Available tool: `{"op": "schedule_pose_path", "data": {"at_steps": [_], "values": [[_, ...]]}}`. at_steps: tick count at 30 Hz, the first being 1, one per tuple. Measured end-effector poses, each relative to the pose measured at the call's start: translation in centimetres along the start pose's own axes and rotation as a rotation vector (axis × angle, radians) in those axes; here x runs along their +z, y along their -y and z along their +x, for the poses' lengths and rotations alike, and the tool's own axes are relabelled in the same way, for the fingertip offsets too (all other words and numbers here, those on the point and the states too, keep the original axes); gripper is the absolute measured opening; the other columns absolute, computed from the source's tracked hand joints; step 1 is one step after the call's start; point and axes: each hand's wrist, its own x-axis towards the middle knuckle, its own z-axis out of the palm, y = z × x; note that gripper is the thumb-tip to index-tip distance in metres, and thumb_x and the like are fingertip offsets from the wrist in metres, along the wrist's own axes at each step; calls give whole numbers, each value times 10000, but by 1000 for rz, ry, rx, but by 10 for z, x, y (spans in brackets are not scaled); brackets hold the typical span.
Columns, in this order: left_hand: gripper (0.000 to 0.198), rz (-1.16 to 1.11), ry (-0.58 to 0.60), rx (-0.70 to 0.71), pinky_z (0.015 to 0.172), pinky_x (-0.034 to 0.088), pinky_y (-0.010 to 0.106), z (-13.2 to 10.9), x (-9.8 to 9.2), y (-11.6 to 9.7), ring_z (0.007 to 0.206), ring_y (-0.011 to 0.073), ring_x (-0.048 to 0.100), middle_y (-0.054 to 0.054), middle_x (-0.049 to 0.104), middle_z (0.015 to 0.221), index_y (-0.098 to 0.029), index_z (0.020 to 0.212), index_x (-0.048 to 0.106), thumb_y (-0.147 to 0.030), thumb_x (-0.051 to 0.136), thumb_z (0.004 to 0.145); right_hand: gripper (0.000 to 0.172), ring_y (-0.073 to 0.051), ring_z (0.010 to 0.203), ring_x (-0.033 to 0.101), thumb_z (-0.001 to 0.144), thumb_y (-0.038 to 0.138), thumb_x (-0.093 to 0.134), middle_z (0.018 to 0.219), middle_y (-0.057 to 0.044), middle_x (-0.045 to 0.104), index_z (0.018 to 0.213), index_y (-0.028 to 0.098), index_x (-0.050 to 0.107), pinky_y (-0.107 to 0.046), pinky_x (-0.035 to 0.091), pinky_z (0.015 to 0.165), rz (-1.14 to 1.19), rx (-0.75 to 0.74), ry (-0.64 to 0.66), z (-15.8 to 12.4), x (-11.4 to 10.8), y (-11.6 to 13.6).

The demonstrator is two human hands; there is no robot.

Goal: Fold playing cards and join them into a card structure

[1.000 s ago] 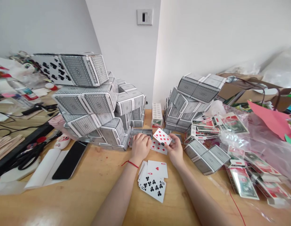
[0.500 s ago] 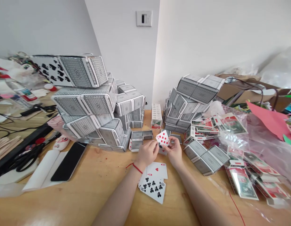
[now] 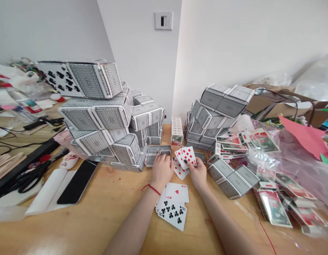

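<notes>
My right hand is closed on playing cards, fanned face up and showing red diamonds. More diamond cards lie under them, on the table side. My left hand, a red string at its wrist, reaches over a low block of folded grey-backed cards. Its fingers look slightly apart and touch or cover the block's right part; the fingertips are partly hidden. Below my hands a loose pile of face-up cards lies on the table, with an ace of hearts and an eight of clubs.
Tall stacks of folded-card blocks rise at left and right. Between them stands a row of card boxes. A phone and black scissors lie left. Opened card packs and plastic wrap spread at right.
My left hand has left the cards in my right hand and moved left to the low card block. The held cards now show more widely fanned.
</notes>
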Motion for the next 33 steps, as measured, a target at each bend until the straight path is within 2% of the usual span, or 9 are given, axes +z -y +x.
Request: {"op": "schedule_pose_path", "data": {"at_steps": [4,7,11,16,20,23,26,30,33], "values": [[170,-51,0,11,970,269,445,1,1,3,814,180,542,52,576,810,-162,806,546,-212,385,821,267,-144,529,534,619,342,653,673,1,608,781,186,509,-261,441,497,13,6,5,1,-1,-3],[166,-104,-33,29,946,302,439,1,-2,2,818,180,539,50,574,800,-162,816,541,-179,376,820,321,-156,557,561,598,337,676,731,-10,623,826,194,501,-271,458,502,71,7,-16,3,-1,-6],[180,-229,-69,36,743,426,319,-2,-6,-5,794,173,542,63,579,803,-169,875,543,-198,372,827,375,-167,579,590,583,338,697,762,-17,633,853,204,474,-300,492,525,231,47,-24,5,-1,-8],[177,-424,66,7,545,400,232,-6,-2,-12,613,123,541,29,581,732,-184,802,557,-285,414,818,307,-188,648,619,617,345,677,796,-31,637,793,196,475,-330,523,555,367,81,78,2,0,-3],[188,-701,87,-163,530,421,229,-4,6,-7,567,124,558,15,583,624,-176,754,551,-289,414,814,292,-206,649,635,655,346,647,838,-39,637,839,200,473,-347,531,537,382,97,137,-2,2,1],[216,-972,76,-358,495,451,233,-2,8,-1,510,128,572,-4,574,555,-171,865,525,-317,371,830,280,-212,658,643,679,344,622,839,-44,640,848,204,447,-356,532,555,403,99,119,-2,2,2],[252,-1140,85,-429,440,452,229,-1,7,3,445,120,547,-27,540,510,-161,957,504,-335,377,825,301,-206,598,640,670,332,624,747,-16,631,854,216,416,-333,524,502,352,89,77,-1,2,3],[337,-1170,215,-414,366,434,202,-5,7,1,382,94,502,-32,519,518,-168,1101,487,-319,418,808,405,-190,523,622,649,285,622,712,18,616,964,249,370,-291,493,395,272,113,235,-5,0,5],[419,-1153,245,-463,345,443,196,-7,11,-2,383,90,517,-19,544,585,-188,1213,401,-291,419,807,430,-171,473,605,649,261,597,671,32,623,996,255,343,-278,484,389,262,135,376,-8,-2,7]]}}
